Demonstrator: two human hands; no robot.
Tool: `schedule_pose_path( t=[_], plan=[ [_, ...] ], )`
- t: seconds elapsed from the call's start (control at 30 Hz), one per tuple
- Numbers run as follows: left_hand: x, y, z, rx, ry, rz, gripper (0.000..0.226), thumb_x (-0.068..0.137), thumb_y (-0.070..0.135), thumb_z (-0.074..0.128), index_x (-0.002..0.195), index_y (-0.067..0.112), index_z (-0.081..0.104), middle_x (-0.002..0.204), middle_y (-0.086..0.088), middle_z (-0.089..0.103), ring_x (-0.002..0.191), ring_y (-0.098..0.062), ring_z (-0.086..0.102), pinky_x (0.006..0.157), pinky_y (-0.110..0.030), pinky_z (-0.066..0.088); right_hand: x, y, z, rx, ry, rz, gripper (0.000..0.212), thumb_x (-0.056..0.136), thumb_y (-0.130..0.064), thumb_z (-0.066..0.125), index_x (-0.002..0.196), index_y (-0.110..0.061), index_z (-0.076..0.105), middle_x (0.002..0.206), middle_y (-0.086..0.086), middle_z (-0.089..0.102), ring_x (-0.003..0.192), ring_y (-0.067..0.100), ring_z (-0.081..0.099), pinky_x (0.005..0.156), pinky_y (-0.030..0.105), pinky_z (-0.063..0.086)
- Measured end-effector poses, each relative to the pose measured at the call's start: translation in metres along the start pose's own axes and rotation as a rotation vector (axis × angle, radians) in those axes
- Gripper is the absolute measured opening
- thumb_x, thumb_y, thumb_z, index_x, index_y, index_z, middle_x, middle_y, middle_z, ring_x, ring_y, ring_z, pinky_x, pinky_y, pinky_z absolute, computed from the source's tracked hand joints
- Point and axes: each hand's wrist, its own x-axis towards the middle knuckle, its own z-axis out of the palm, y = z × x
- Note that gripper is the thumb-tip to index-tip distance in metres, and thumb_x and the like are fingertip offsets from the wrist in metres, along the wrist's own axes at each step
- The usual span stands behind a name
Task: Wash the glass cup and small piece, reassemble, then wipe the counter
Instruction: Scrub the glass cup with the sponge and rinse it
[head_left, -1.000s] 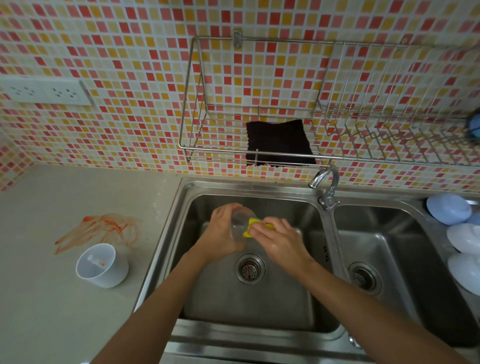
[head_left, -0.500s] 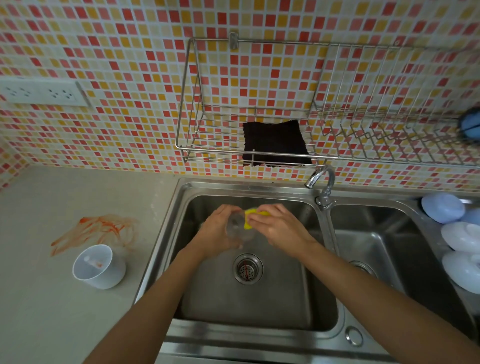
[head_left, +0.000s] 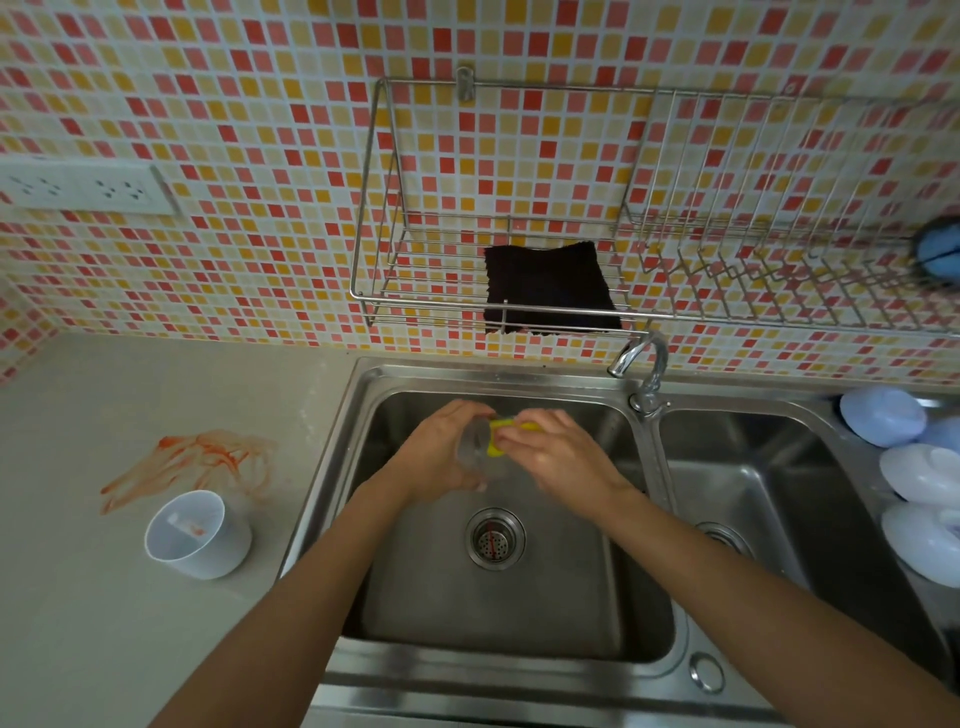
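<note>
Over the left sink basin (head_left: 519, 613), my left hand (head_left: 441, 457) grips a clear glass cup (head_left: 475, 449), held on its side. My right hand (head_left: 558, 457) holds a yellow sponge (head_left: 501, 434) pressed against the cup's mouth. A small white cup-shaped piece (head_left: 200, 535) with a reddish smear inside stands on the counter (head_left: 130, 623) to the left of the sink. Behind it the counter carries an orange-red stain (head_left: 202, 457). A dark cloth (head_left: 550, 293) hangs in the wire rack (head_left: 415, 306) on the wall.
The tap (head_left: 641, 361) stands between the two basins, with no water seen running. Several pale blue and white rounded containers (head_left: 919, 467) sit along the right basin's edge. A socket strip (head_left: 88, 187) is on the tiled wall at left. A blue object (head_left: 940, 254) sits in the rack's far right.
Both hands, with the cup and sponge, have shifted slightly up toward the back of the basin. The sponge has turned a little against the cup.
</note>
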Motion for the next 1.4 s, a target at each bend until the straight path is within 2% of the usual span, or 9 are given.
schedule_pose_path(
  t=[0.3,0.53,0.67,0.73,0.87,1.0,1.1,1.3,1.4],
  plan=[
    [-0.003,-0.002,-0.004,-0.073,-0.078,-0.056,0.089,0.063,0.010,0.085,0.141,0.016,0.042,0.140,0.002,0.045,0.126,-0.011,0.043,0.103,-0.019,0.034,-0.009,-0.009,0.020,-0.106,0.034,-0.038,0.016,0.083,-0.014,0.061,0.097,-0.019,0.068,0.103,-0.007,0.067,0.096,0.022,0.059,0.069,0.033,0.048],
    [-0.012,-0.002,0.011,-0.212,0.039,-0.109,0.099,0.057,0.025,0.091,0.138,0.015,0.035,0.131,0.006,0.044,0.121,-0.007,0.043,0.099,-0.014,0.036,-0.018,-0.023,0.023,-0.183,0.258,-0.016,0.018,0.090,-0.010,0.052,0.096,-0.015,0.068,0.102,-0.005,0.067,0.094,0.021,0.058,0.068,0.031,0.046],
    [-0.012,-0.007,0.015,-0.147,0.169,-0.085,0.088,0.057,0.029,0.090,0.129,0.014,0.042,0.121,0.002,0.041,0.111,-0.009,0.045,0.094,-0.016,0.040,-0.012,-0.034,0.018,-0.051,0.306,0.082,0.039,0.103,-0.017,0.032,0.093,-0.017,0.070,0.099,-0.007,0.068,0.093,0.019,0.057,0.068,0.031,0.044],
    [-0.010,-0.008,0.012,-0.075,0.171,-0.028,0.081,0.058,0.034,0.084,0.126,0.011,0.049,0.119,-0.001,0.048,0.110,-0.013,0.049,0.094,-0.024,0.043,-0.012,-0.033,0.023,0.008,0.210,0.073,0.021,0.094,-0.010,0.050,0.099,-0.017,0.070,0.104,-0.007,0.069,0.094,0.020,0.056,0.070,0.030,0.042],
    [-0.010,-0.008,0.010,0.083,0.106,-0.035,0.082,0.056,0.052,0.071,0.129,0.020,0.052,0.125,0.002,0.054,0.115,-0.021,0.048,0.096,-0.043,0.044,-0.012,-0.023,0.025,0.037,-0.004,-0.029,0.044,0.064,-0.002,0.069,0.106,-0.016,0.070,0.108,-0.004,0.070,0.098,0.022,0.059,0.073,0.033,0.047],
    [-0.006,-0.008,0.010,0.076,0.045,-0.016,0.086,0.057,0.032,0.086,0.133,0.021,0.048,0.129,0.004,0.051,0.119,-0.019,0.045,0.100,-0.042,0.042,0.000,-0.006,0.007,-0.097,0.024,-0.066,0.038,0.075,-0.010,0.048,0.104,-0.015,0.072,0.112,-0.004,0.070,0.103,0.023,0.061,0.078,0.035,0.050],
    [0.001,-0.008,0.004,0.089,0.035,0.020,0.087,0.056,0.028,0.088,0.134,0.018,0.050,0.130,0.002,0.052,0.121,-0.017,0.046,0.105,-0.033,0.036,-0.004,-0.010,0.010,-0.057,0.088,0.000,0.037,0.069,-0.004,0.061,0.103,-0.015,0.073,0.111,-0.004,0.070,0.101,0.024,0.060,0.078,0.034,0.051],
    [-0.003,-0.008,0.000,0.131,0.003,0.048,0.082,0.062,0.020,0.087,0.134,0.010,0.050,0.132,-0.004,0.054,0.123,-0.017,0.046,0.108,-0.026,0.030,-0.012,-0.036,0.033,0.557,0.049,0.335,0.037,0.082,0.004,0.064,0.111,-0.017,0.073,0.110,-0.007,0.072,0.096,0.014,0.054,0.086,0.033,0.050],
    [-0.006,-0.008,0.002,0.109,-0.048,0.018,0.084,0.060,0.020,0.088,0.135,0.012,0.049,0.132,-0.003,0.053,0.122,-0.016,0.047,0.109,-0.029,0.032,-0.012,-0.025,0.020,0.303,-0.048,0.107,0.046,0.067,0.005,0.074,0.107,-0.017,0.073,0.105,-0.007,0.072,0.096,0.021,0.058,0.076,0.038,0.053]
  ],
)
